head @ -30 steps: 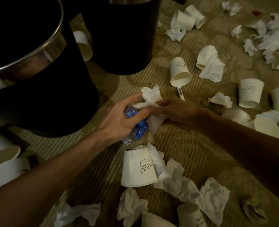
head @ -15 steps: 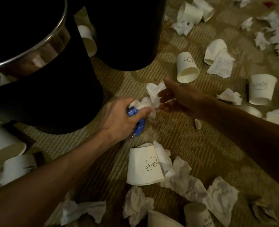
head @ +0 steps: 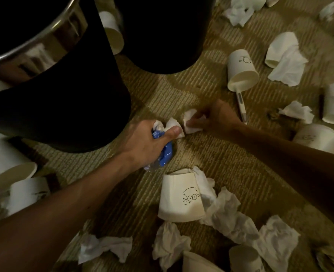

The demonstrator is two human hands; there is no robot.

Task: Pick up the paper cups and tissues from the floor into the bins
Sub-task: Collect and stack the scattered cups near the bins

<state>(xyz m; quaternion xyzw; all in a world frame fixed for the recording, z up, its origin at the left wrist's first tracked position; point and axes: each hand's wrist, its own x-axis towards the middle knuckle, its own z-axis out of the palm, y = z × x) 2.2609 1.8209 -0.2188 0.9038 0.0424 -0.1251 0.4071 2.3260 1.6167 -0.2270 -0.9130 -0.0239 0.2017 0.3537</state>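
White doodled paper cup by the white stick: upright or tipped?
Tipped: white doodled paper cup lies on its side, open mouth visible.

Carpet [head: 201, 154], cups [head: 181, 199], tissues [head: 227, 218] (crumpled), bins [head: 64, 114]

L bin [head: 64, 114] beside R bin [head: 162, 36] at back; cup [head: 181, 201] in front, tissue [head: 227, 216] touching its R side.

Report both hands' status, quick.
Left hand: closed, gripping a tissue wad and blue plastic.
Right hand: closed, pinching a second tissue.
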